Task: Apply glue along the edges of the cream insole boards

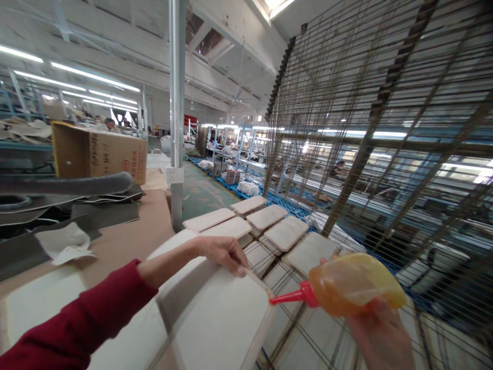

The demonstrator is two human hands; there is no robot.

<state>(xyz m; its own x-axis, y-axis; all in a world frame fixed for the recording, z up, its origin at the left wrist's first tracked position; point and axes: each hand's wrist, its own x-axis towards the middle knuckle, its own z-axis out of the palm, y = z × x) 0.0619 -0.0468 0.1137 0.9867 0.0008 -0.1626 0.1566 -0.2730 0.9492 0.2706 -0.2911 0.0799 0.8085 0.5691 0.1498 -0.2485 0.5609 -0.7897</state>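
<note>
My right hand (379, 324) grips a squeeze bottle (358, 285) of amber liquid, tipped on its side. Its red nozzle (288, 297) points left, with the tip at the edge of a cream rounded panel (215, 313). My left hand (227, 253) pinches the far edge of that panel between thumb and fingers. More cream panels of like shape lie beyond it, such as one panel (287, 232) on the wire rack. Part of my right hand is hidden behind the bottle.
A tall wire rack (346, 103) rises at the right. To the left, a brown-topped table (154, 216) bears a cardboard box (115, 156), dark sheets (103, 213) and a cream scrap (65, 244). A metal post (177, 103) stands ahead, and people sit in the far background.
</note>
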